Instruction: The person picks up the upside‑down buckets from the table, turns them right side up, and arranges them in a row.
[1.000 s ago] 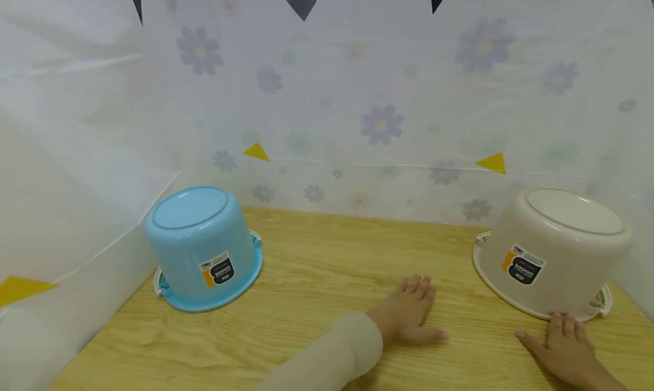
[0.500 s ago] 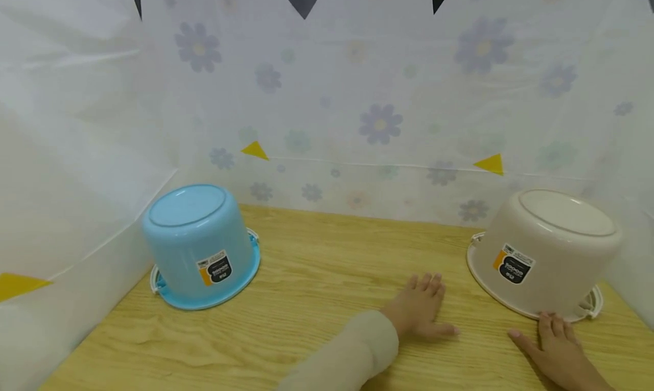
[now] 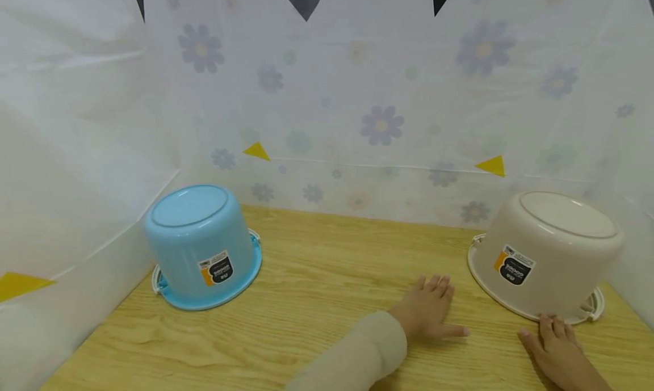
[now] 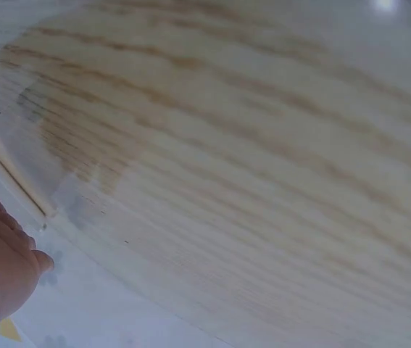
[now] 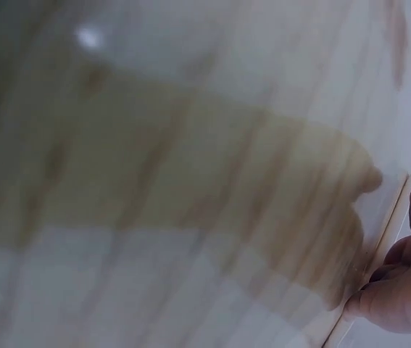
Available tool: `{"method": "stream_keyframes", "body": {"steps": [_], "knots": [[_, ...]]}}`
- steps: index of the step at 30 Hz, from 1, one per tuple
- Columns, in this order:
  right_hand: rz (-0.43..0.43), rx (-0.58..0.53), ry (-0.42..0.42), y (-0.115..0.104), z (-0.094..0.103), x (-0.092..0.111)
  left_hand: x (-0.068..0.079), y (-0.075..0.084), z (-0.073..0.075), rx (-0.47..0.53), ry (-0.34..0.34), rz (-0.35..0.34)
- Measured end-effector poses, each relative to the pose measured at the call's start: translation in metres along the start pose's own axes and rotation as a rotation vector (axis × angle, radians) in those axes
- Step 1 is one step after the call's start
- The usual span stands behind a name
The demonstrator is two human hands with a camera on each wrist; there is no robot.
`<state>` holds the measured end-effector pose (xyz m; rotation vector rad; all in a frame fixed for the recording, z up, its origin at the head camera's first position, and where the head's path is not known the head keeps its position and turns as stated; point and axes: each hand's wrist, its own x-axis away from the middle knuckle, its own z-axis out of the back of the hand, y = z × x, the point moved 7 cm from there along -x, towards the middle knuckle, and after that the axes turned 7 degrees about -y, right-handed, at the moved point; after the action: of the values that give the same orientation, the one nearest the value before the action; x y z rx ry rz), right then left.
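Observation:
My left hand (image 3: 425,311) is palm down on the wood-grain table (image 3: 327,283), fingers straight and thumb spread to the right. It lies between two upside-down buckets, nearer the beige bucket (image 3: 552,249) at the right. My right hand (image 3: 558,348) rests low at that bucket's front, its fingertips right at the rim and its thumb held out to the left. Over at the left stands the light blue bucket (image 3: 199,243), rim down, apart from both hands. The left wrist view has the left hand (image 4: 2,254) at its left edge; the right hand (image 5: 401,286) shows at the right wrist view's edge.
White sheeting (image 3: 327,96) with a flower print closes off the back, and a plain white sheet (image 3: 76,141) runs along the left side. Yellow triangles and dark triangles mark the sheets. A pale bail handle sits at the rim of each bucket.
My left hand has shifted a little to the right across the table. The beige bucket and my right hand at its rim have moved slightly left. The blue bucket has stayed put.

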<state>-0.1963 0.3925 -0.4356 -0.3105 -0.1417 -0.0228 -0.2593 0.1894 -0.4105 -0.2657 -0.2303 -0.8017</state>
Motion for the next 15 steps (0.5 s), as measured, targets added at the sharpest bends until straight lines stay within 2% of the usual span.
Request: {"method": "stream_keyframes", "body": {"steps": [8, 15], "knots": [[0.02, 0.021, 0.039, 0.0012, -0.0038, 0.0006, -0.0013, 0.0039, -0.0004, -0.034, -0.012, -0.007], [0.045, 0.016, 0.074, -0.0074, -0.0058, 0.0056, -0.001, 0.008, 0.0017, -0.026, 0.02, -0.019]]}}
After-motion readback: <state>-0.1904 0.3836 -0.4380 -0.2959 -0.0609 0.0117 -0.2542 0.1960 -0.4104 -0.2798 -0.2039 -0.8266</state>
